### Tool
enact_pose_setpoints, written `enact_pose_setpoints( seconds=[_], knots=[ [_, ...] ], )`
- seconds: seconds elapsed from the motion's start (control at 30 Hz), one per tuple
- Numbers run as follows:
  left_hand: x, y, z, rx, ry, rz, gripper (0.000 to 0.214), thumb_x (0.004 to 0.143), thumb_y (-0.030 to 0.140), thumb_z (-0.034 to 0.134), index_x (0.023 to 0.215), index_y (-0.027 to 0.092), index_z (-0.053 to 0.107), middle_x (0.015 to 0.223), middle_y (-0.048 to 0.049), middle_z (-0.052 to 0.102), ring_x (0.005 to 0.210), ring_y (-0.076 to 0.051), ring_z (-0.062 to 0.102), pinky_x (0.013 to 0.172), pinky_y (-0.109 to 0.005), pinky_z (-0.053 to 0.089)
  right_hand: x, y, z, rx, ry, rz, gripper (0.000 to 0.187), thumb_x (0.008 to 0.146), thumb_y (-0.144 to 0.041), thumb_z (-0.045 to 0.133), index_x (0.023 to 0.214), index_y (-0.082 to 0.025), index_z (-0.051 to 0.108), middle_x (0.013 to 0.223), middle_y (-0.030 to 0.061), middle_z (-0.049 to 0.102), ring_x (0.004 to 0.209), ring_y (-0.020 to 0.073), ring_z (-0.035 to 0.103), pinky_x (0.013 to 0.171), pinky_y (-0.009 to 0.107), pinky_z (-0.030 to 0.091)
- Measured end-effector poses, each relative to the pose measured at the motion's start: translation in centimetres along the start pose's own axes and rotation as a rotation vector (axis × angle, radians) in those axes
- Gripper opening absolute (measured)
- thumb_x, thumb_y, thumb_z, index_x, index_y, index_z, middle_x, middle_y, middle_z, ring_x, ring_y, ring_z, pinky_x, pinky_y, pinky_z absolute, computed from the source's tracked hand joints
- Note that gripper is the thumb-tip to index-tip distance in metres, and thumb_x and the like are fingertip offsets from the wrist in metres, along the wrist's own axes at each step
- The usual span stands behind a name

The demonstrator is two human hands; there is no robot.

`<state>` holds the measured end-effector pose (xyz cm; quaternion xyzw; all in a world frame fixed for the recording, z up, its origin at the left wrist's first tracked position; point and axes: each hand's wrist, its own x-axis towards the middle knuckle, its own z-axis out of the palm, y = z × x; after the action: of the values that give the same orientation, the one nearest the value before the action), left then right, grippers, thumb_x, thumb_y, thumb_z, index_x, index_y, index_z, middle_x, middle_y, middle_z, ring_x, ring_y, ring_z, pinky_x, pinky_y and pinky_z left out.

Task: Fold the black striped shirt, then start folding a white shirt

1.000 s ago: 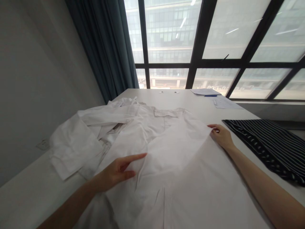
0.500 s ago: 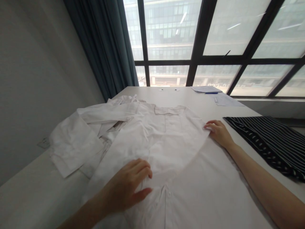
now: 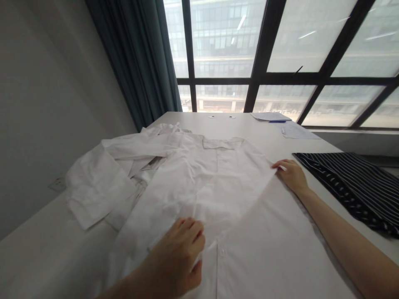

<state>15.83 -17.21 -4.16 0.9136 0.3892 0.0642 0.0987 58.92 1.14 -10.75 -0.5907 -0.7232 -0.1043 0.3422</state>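
A white shirt (image 3: 218,199) lies spread out, its collar (image 3: 222,143) at the far end and a front placket running toward me. One long sleeve (image 3: 96,187) is stretched out to the left, bent and wrinkled. My right hand (image 3: 289,172) pinches the shirt's right edge between thumb and fingertips. Low over the left half of the front is my left hand (image 3: 177,257), fingers loosely curled and a small gap between thumb and forefinger. No cloth shows between them, and whether the fingertips touch the shirt is hidden.
Black cloth with white stripes (image 3: 352,178) lies at the table's right side. Papers (image 3: 271,116) and a blue pen (image 3: 277,121) are at the far right of the white table (image 3: 193,120). Beyond are windows and a dark blue curtain (image 3: 143,62); a wall socket (image 3: 57,183) is at left.
My left hand has come nearer to me and slightly right, its fingers curling more. My right hand has shifted a little to the right, still pinching the shirt's edge.
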Motion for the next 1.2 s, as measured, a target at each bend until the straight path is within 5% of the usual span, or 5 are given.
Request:
enact_pose_setpoints(
  seconds=[0.33, 0.53, 0.67, 0.93, 1.2],
  knots=[
    [0.2, -1.3, -1.4, -0.276, -0.021, 0.102, 0.007, 0.085, 0.015, 0.058, 0.082, 0.021, 0.058, 0.097, -0.0005, 0.061, 0.093, -0.017, 0.055, 0.093, -0.034, 0.041, 0.2, -1.0, -0.5, -0.045, -0.005, 0.065, 0.022, 0.079, -0.023, 0.048, 0.077, -0.024, 0.070, 0.089, 0.0066, 0.070, 0.089, 0.0264, 0.060, 0.086, 0.042, 0.047],
    [0.6, -3.9, 0.6, 0.026, 0.279, -0.130, 0.021, 0.093, 0.015, 0.045, 0.109, 0.019, 0.057, 0.107, -0.0080, 0.060, 0.100, -0.023, 0.054, 0.089, -0.039, 0.044, 0.2, -1.2, -0.6, -0.080, -0.052, 0.125, 0.028, 0.078, -0.022, 0.044, 0.073, -0.024, 0.072, 0.085, 0.0065, 0.072, 0.085, 0.0264, 0.062, 0.086, 0.042, 0.048],
    [0.6, -4.7, 0.7, 0.160, 0.235, -0.285, 0.014, 0.094, 0.026, 0.051, 0.100, 0.017, 0.059, 0.097, -0.0075, 0.061, 0.094, -0.025, 0.055, 0.085, -0.042, 0.042, 1.3, -2.2, -1.4, 0.026, -0.064, 0.163, 0.032, 0.080, -0.024, 0.043, 0.085, -0.021, 0.074, 0.091, 0.0081, 0.074, 0.089, 0.0271, 0.066, 0.087, 0.042, 0.049],
    [0.5, -4.4, 0.3, 0.331, 0.173, -0.347, 0.011, 0.091, 0.024, 0.054, 0.088, 0.016, 0.062, 0.092, -0.0087, 0.059, 0.089, -0.026, 0.055, 0.084, -0.043, 0.041, 2.0, -10.1, -2.5, 0.344, -0.696, -0.098, 0.044, 0.088, -0.047, 0.051, 0.127, -0.029, 0.062, 0.139, 0.0027, 0.058, 0.127, 0.0279, 0.053, 0.104, 0.041, 0.045],
    [0.3, -3.3, 1.2, 0.072, 0.078, 0.159, 0.053, 0.090, 0.016, 0.056, 0.140, 0.028, 0.044, 0.149, -0.0081, 0.043, 0.138, -0.026, 0.039, 0.112, -0.044, 0.032, -1.2, -14.5, 0.9, 0.143, -0.645, -0.281, 0.052, 0.100, -0.049, 0.030, 0.144, -0.029, 0.046, 0.154, 0.0043, 0.040, 0.144, 0.0259, 0.031, 0.116, 0.049, 0.028]
  ],
)
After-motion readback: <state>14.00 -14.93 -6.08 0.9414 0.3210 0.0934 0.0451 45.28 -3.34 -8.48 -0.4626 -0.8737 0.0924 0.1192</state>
